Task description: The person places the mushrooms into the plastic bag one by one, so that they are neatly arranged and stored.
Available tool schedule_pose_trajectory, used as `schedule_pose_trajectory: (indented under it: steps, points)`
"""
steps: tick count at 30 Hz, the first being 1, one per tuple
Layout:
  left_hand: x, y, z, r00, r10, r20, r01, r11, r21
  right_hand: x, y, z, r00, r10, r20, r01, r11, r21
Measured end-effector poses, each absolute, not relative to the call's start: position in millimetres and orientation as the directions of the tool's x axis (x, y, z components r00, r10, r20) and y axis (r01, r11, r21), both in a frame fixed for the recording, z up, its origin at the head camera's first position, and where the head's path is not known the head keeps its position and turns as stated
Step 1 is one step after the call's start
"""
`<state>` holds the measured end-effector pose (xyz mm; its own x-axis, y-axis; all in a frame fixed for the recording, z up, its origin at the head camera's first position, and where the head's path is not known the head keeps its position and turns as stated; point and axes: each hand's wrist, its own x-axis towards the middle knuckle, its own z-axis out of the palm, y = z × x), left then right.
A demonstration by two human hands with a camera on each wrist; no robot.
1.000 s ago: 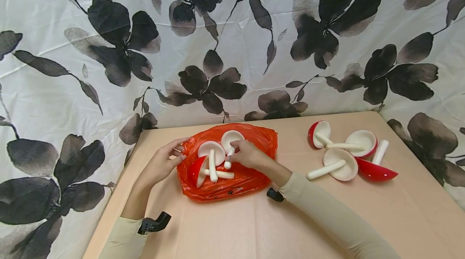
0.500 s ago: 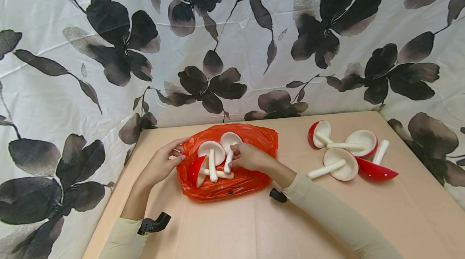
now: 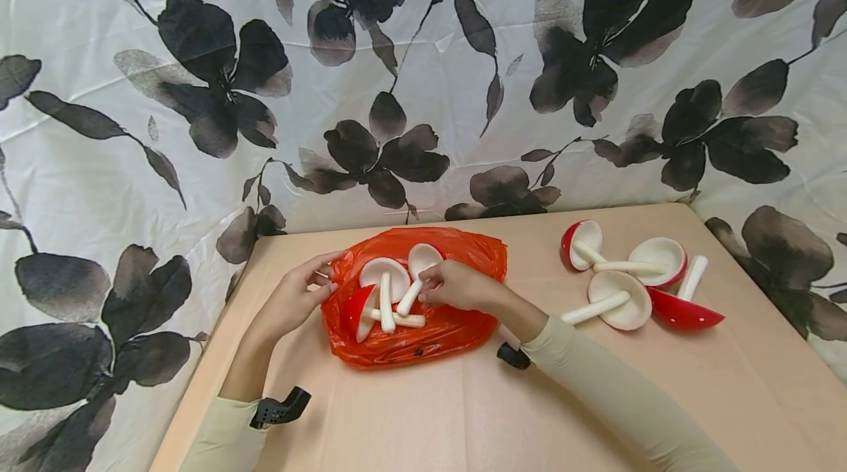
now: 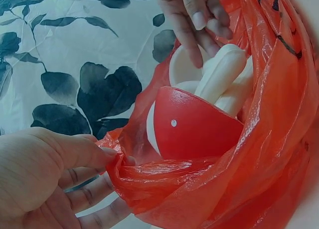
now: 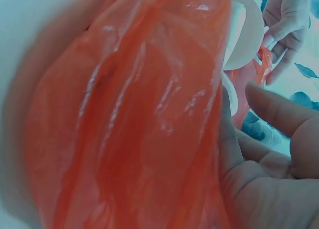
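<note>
Your left hand (image 3: 298,297) pinched the rim of the orange-red plastic bag (image 3: 410,354), which lay near the tabletop (image 3: 397,420)'s far edge. Three mushrooms (image 3: 386,277) showed inside its mouth; four loose mushrooms (image 3: 620,301) lay near the far right corner. Your right hand (image 3: 459,286) was relaxed, thumb apart from fingers, beside the rightmost bagged mushroom (image 3: 423,259); fingertip contact was unclear. You seemed to be settling that piece; the next move probably called for lifting clear without dragging its stem.

Three red-and-white mushrooms (image 3: 387,279) inside crumpled orange bag (image 3: 437,336)
</note>
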<state>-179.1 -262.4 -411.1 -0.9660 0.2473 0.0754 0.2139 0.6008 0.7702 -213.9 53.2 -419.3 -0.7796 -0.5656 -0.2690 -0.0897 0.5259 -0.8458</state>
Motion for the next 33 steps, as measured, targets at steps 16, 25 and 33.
schedule_pose_trajectory:
  steps: [16,25,33]
  points:
    - [-180.3,-262.3,-410.5,-0.961,0.265,0.084,0.228,0.579,0.783,-204.3,85.8,-392.8,-0.729,-0.631,-0.266,-0.190,0.559,-0.807]
    - [-182.6,-261.3,-409.7,-0.955,0.277,0.106,0.255,0.585,0.770,-202.8,126.6,-367.8,-0.741,-0.620,-0.256,-0.142,0.518,-0.843]
    - [-184.4,-261.3,-410.4,-0.943,0.295,0.154,0.306,0.588,0.749,-207.6,162.1,-358.6,-0.769,-0.600,-0.222,-0.134,0.491,-0.861]
